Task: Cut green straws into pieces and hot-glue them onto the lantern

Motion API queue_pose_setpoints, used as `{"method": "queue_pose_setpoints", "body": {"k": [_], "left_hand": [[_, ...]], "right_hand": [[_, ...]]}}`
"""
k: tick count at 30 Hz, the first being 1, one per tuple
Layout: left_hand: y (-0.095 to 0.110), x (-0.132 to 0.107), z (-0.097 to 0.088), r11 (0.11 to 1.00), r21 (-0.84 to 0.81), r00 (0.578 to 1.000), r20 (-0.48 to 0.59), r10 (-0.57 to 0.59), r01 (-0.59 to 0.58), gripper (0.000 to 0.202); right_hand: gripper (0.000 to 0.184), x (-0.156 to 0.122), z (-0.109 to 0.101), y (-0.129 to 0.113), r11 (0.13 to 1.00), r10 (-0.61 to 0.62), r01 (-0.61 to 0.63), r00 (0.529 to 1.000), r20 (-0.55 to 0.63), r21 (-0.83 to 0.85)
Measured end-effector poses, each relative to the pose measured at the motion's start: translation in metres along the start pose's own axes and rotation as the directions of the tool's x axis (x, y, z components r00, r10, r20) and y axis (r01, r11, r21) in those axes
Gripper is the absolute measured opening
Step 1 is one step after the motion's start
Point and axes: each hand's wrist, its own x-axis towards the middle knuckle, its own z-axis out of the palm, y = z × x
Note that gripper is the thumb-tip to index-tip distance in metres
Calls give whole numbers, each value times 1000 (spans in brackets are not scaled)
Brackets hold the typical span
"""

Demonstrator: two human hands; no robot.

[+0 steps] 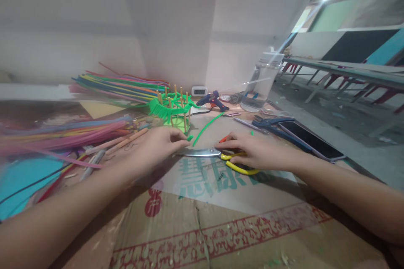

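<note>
My left hand (164, 145) is closed in a pinch, a short green pipe cleaner piece (190, 138) showing at its fingertips. My right hand (249, 148) has its fingers curled on the yellow handles of a pair of scissors (203, 152), whose blades point left toward my left hand. By the right index fingertip is a small red-orange thing (223, 139), partly hidden. Beyond both hands a longer green pipe cleaner (206, 128) lies curved on the white sheet (261, 197). Behind my left hand stands a small craft piece (173, 109) of wooden sticks wrapped in green pipe cleaner.
Colourful pipe cleaner bundles (120, 86) lie at the left and back. A blue glue gun (213, 100), a small digital clock (199, 91) and a clear water jug (260, 84) stand at the back. At right are a phone (311, 138) and dark blue pliers (271, 122).
</note>
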Motion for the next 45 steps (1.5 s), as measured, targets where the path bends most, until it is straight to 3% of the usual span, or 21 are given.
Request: {"method": "queue_pose_setpoints", "body": {"k": [2, 5, 9, 12, 16, 20, 23, 25, 28, 31, 33, 35, 37, 41, 45], "left_hand": [[-1, -1, 3, 998, 53, 999, 13, 30, -31, 27], [3, -3, 6, 994, 87, 998, -1, 71, -70, 32], [5, -5, 10, 991, 92, 992, -66, 104, -97, 33], [1, -4, 14, 995, 15, 992, -76, 98, -97, 31], [-2, -2, 18, 995, -88, 996, -75, 48, -55, 29], [-2, -2, 18, 993, -109, 996, -79, 34, -42, 30], [-1, -3, 19, 995, -94, 996, -85, 20, -28, 28], [-2, -3, 20, 996, -82, 996, -87, 12, -20, 25], [-3, -4, 22, 996, -74, 996, -88, 34, -40, 22], [-4, -4, 22, 994, -86, 992, -105, 64, -73, 22], [-2, -5, 22, 990, -93, 987, -134, 90, -103, 23], [1, -6, 23, 988, -83, 978, -171, 118, -133, 23], [4, -7, 24, 984, -68, 969, -198, 149, -165, 22], [3, -6, 28, 973, -44, 955, -205, 215, -228, 22], [-9, -1, 28, 973, 45, 963, -141, 229, -225, 32]], "right_hand": [[37, 0, -2, 0, 1000, -8, 8, 1000, 6, 25], [33, 6, -4, -1, 999, -23, 25, 997, -74, 22], [29, 32, 3, -3, 984, -54, 23, 983, -173, -178], [30, 56, 11, -3, 947, -115, 56, 979, -170, -316], [30, 78, 18, -2, 927, -167, 101, 973, -157, -362], [22, 85, 23, -1, 930, -180, 127, 976, -126, -345], [20, 80, 23, -1, 935, -113, 46, 979, -170, -353], [19, 74, 21, -3, 964, -82, 12, 964, -252, -265], [14, 66, 16, -9, 994, -10, 52, 920, -392, 98], [14, 64, 16, -17, 832, 190, 63, 901, -390, 551], [14, 66, 19, -23, 696, 281, 26, 910, -305, 718], [18, 68, 24, -28, 628, 317, -14, 918, -239, 778], [19, 70, 29, -33, 620, 326, -22, 917, -232, 784], [12, 68, 32, -34, 678, 286, 50, 901, -325, 734], [11, 62, 24, -28, 773, 261, 74, 868, -422, 630]]}}
